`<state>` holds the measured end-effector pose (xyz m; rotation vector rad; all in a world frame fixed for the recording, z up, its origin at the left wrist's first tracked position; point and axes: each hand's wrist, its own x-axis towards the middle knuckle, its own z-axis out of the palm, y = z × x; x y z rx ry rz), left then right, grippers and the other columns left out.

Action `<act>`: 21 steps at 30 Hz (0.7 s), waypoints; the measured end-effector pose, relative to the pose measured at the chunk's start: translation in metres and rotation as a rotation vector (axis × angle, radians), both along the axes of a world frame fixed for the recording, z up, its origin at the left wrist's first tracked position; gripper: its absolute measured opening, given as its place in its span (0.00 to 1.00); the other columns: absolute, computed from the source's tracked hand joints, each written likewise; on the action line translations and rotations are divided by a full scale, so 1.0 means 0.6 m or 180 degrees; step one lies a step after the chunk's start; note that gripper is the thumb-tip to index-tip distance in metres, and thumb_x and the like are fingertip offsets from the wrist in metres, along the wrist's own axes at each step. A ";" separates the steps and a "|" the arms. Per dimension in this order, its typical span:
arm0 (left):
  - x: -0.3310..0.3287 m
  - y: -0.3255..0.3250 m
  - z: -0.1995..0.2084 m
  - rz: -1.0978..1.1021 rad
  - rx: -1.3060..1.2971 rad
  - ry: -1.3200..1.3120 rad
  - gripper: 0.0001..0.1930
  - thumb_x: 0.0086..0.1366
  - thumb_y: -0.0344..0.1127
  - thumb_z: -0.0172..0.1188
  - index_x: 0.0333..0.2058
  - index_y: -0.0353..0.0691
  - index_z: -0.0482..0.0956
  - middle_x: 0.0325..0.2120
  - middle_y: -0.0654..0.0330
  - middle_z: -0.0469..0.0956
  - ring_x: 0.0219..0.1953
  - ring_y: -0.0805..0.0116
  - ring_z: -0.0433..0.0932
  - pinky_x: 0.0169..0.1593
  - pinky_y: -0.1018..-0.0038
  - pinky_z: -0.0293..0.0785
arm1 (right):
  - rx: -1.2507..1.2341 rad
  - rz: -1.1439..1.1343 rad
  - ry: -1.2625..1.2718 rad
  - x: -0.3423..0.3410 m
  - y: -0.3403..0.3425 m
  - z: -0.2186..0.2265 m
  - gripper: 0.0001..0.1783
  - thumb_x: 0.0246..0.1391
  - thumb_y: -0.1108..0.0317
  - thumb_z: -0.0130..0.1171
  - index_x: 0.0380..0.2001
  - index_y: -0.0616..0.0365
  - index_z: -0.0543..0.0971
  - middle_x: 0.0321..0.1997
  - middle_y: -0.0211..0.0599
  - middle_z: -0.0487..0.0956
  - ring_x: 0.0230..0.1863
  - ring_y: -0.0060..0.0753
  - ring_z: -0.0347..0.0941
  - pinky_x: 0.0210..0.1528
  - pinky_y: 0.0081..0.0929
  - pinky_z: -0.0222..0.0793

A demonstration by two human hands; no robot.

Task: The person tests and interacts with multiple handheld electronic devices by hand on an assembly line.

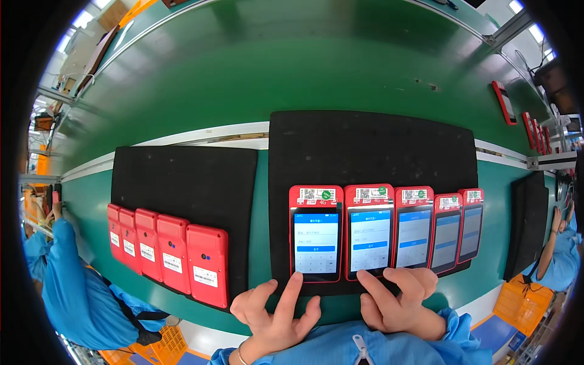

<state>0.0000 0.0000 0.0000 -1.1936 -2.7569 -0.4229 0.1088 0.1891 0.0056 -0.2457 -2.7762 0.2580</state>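
Several red handheld terminals lie face up in a row on a black foam mat [371, 140], their screens lit with a blue-and-white page. My left hand [275, 319] is open, its index fingertip at the lower left of the leftmost terminal [315, 237]'s screen. My right hand [398, 298] has its fingers apart and holds nothing. Its index fingertip meets the bottom edge of the second terminal [370, 228]. Another finger reaches near the bottom of the third terminal [415, 225]. Farther left, several red terminals [207, 264] rest face down, with white labels and camera lenses showing.
A second black mat [182, 176] lies under the face-down terminals. A metal rail [207, 135] crosses the green workbench [243, 73]. More red terminals [504, 103] lie at the far right. People in blue work at left [79, 292] and right [559, 249], beside orange crates [520, 304].
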 end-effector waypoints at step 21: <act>-0.005 0.007 -0.002 0.0007 -0.0027 0.0012 0.22 0.53 0.53 0.66 0.44 0.51 0.83 0.43 0.59 0.67 0.49 0.63 0.60 0.53 0.66 0.54 | -0.0150 -0.0041 0.0003 -0.008 -0.001 -0.004 0.16 0.53 0.57 0.55 0.43 0.44 0.85 0.44 0.24 0.70 0.45 0.21 0.64 0.51 0.30 0.52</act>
